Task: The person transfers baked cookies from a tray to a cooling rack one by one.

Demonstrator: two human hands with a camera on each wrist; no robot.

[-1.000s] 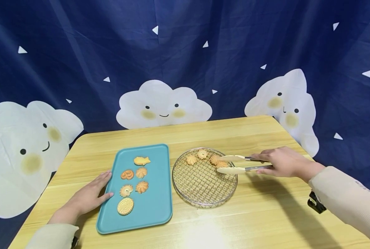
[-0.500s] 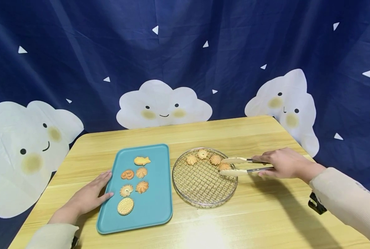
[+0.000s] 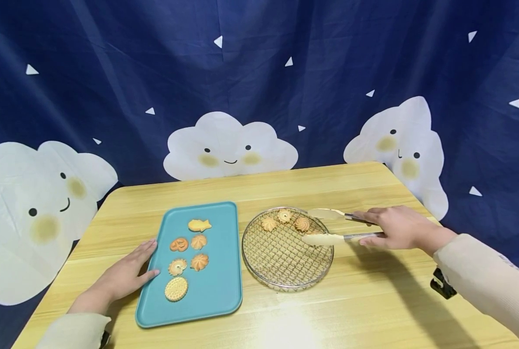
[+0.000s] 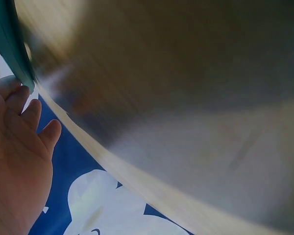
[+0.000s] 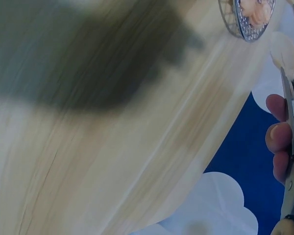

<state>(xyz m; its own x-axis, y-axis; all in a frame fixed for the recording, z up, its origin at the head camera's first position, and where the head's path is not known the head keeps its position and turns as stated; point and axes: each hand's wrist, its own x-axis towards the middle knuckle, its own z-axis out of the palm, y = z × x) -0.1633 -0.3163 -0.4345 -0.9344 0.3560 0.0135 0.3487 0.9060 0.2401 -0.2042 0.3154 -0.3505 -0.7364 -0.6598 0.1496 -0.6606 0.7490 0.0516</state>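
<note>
My right hand (image 3: pixel 401 227) grips a pair of tongs (image 3: pixel 324 239) with pale tips and metal arms. The tips stand spread over the right part of a round wire rack (image 3: pixel 285 261). Between them lies a piped cookie (image 3: pixel 316 233), partly hidden by the lower tip. Beside it on the rack sit a swirl cookie (image 3: pixel 302 224), a ring-shaped cookie (image 3: pixel 284 215) and a small star-shaped cookie (image 3: pixel 269 223). My left hand (image 3: pixel 121 276) rests on the left rim of a blue tray (image 3: pixel 215 291), fingers extended. The right wrist view shows fingers (image 5: pixel 278 137) around the tongs' arms.
On the tray lie several cookies, among them a fish-shaped cookie (image 3: pixel 199 225), a pretzel-like cookie (image 3: pixel 179 245) and a round biscuit (image 3: pixel 176 289). Tray and rack stand side by side on a wooden table (image 3: pixel 346 310). Behind hangs a dark blue curtain (image 3: pixel 259 82) with clouds.
The piped cookie moved slightly right with the tongs, away from the swirl cookie. Since then the tips have spread apart and shifted a little left. The left hand has stayed still.
</note>
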